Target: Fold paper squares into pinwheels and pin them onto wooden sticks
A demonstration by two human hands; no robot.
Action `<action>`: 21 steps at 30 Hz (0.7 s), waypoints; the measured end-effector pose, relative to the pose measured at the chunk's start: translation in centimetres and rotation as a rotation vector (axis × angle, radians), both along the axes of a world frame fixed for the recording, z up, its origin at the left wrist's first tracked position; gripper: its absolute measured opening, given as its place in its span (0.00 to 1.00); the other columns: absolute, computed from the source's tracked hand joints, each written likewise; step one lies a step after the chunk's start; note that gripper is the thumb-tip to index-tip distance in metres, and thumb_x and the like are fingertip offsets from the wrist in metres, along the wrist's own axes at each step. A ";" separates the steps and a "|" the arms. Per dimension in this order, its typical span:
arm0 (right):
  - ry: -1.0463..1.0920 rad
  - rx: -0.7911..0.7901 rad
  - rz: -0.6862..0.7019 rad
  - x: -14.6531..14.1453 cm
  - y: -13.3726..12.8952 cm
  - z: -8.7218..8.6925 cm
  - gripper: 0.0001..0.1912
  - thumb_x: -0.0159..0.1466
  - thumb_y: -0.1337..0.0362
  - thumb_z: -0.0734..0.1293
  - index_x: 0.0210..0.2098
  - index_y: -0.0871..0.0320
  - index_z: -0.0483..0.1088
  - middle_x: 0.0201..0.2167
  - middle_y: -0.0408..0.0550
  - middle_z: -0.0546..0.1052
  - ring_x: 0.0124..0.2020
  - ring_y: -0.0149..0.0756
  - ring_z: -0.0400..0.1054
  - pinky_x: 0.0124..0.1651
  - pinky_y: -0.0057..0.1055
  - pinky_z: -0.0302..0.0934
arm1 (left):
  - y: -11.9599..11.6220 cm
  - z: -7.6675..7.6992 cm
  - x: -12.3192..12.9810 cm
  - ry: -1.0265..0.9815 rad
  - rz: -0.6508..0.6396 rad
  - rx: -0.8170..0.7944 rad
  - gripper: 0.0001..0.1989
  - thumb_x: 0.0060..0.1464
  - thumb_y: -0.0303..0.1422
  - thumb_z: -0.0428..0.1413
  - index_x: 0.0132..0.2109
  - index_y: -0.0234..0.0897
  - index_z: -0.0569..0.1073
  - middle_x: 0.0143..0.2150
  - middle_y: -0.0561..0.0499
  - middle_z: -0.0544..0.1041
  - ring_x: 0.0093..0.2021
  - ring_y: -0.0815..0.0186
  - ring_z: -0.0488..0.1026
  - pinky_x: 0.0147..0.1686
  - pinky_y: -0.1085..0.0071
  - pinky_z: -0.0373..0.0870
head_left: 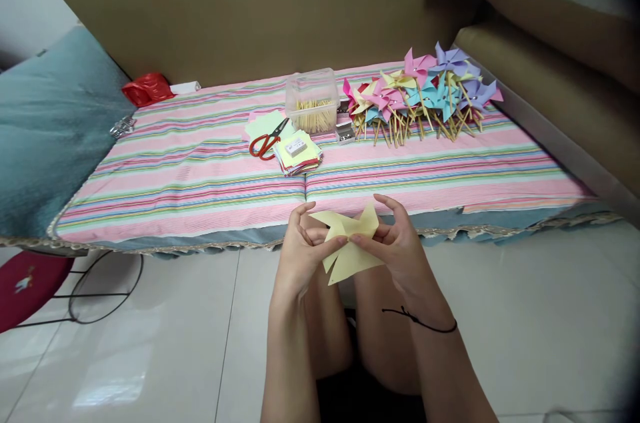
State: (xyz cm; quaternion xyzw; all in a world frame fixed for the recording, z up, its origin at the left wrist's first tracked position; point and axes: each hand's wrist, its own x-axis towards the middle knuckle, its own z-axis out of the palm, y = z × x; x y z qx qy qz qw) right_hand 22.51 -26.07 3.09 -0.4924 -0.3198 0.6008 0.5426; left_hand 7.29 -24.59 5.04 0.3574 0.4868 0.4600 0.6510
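Between my hands, above my lap, is a yellow paper pinwheel (353, 260), partly folded, with slit corners sticking out. My left hand (305, 246) grips it from the left, its thumb pressed near the middle of the sheet. From the right, my right hand (400, 243) pinches the same paper, its thumb close to the left one. Some of the fingers behind the sheet are hidden. One cut flap hangs loose at the bottom, with a small hole near its tip.
On the striped cloth (190, 170) lie red-handled scissors (267, 143), stacked paper squares (307, 160) with a small box (295, 146) on top, a clear tub (313, 93) of sticks, an open box of pins (345, 133) and finished pinwheels (425, 93). A red stool (35, 283) stands left.
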 end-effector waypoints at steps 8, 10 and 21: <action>-0.021 -0.012 0.016 0.1 0.0 0.3 0.51 0.45 0.54 0.79 0.61 0.50 0.52 0.30 0.43 0.82 0.31 0.41 0.76 0.34 0.35 0.71 | 0.0 0.1 0.1 0.006 0.006 0.006 0.40 0.38 0.29 0.69 0.55 0.38 0.57 0.26 0.52 0.81 0.25 0.66 0.76 0.29 0.72 0.72; -0.016 -0.014 0.017 0.2 0.0 0.4 0.51 0.45 0.55 0.80 0.61 0.50 0.52 0.30 0.43 0.82 0.30 0.40 0.76 0.33 0.34 0.71 | 0.0 0.1 0.1 0.015 0.008 0.001 0.40 0.38 0.29 0.70 0.55 0.38 0.57 0.26 0.52 0.81 0.25 0.66 0.77 0.29 0.72 0.72; -0.011 -0.029 0.019 0.2 0.0 0.6 0.52 0.43 0.55 0.80 0.61 0.51 0.51 0.29 0.43 0.82 0.30 0.41 0.76 0.34 0.36 0.70 | -0.1 0.1 0.0 0.024 -0.003 0.007 0.39 0.39 0.30 0.69 0.56 0.38 0.57 0.26 0.53 0.80 0.25 0.67 0.76 0.30 0.72 0.71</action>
